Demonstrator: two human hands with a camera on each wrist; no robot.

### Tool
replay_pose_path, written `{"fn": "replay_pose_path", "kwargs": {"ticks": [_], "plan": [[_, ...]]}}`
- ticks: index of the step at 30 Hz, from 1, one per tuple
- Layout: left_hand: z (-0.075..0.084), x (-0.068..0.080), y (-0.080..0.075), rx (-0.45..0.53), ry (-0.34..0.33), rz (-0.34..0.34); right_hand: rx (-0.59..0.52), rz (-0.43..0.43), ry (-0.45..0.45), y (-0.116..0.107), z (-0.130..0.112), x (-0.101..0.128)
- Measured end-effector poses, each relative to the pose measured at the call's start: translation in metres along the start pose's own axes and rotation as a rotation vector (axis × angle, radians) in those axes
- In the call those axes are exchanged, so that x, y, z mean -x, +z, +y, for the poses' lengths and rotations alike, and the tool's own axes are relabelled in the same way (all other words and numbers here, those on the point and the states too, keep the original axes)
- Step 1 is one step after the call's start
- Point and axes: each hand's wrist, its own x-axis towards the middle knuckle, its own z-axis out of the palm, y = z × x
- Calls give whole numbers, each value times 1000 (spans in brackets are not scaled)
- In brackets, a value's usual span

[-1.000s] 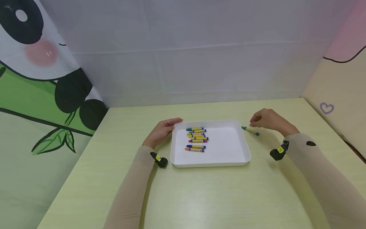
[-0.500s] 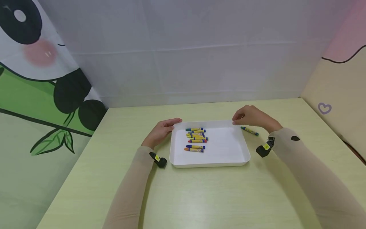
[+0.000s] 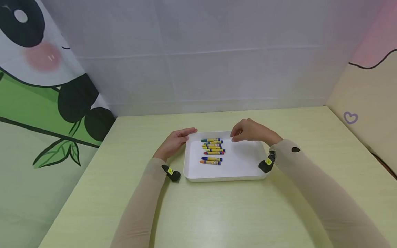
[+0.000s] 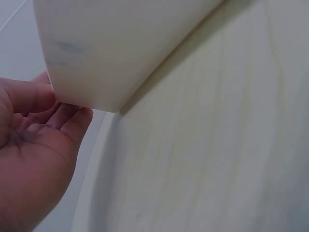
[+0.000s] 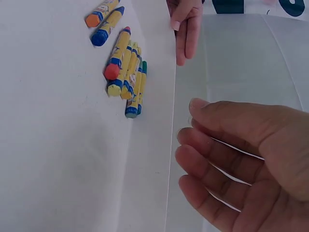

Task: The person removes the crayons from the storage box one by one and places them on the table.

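A shallow white tray stands on the table. My left hand holds its back left corner, thumb at the side wall and fingers reaching along the back. Several crayons in yellow wrappers lie in a rough column on the tray's left half: an orange crayon and a blue crayon nearest me, then a red crayon, yellowish ones, and a green crayon farthest back. My right hand hovers over the tray's back right part, its fingers loosely bent with nothing between them, to the right of the crayons.
The pale wooden table reaches back to a grey cloth wall. Printed panels flank it on both sides. A black wrist camera on the right sleeve overlaps the tray's right edge in the head view.
My right hand has moved left from beside a green crayon on the table to over the tray. That crayon is now hidden behind the right arm. My left hand stays at the corner.
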Motion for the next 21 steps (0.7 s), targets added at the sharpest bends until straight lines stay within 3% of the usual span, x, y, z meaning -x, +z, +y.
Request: {"fn": "replay_pose_path", "kwargs": {"ticks": [21], "plan": [[1,3,0,-6,2,11,74,-95,-3,35,-15,-32]]}}
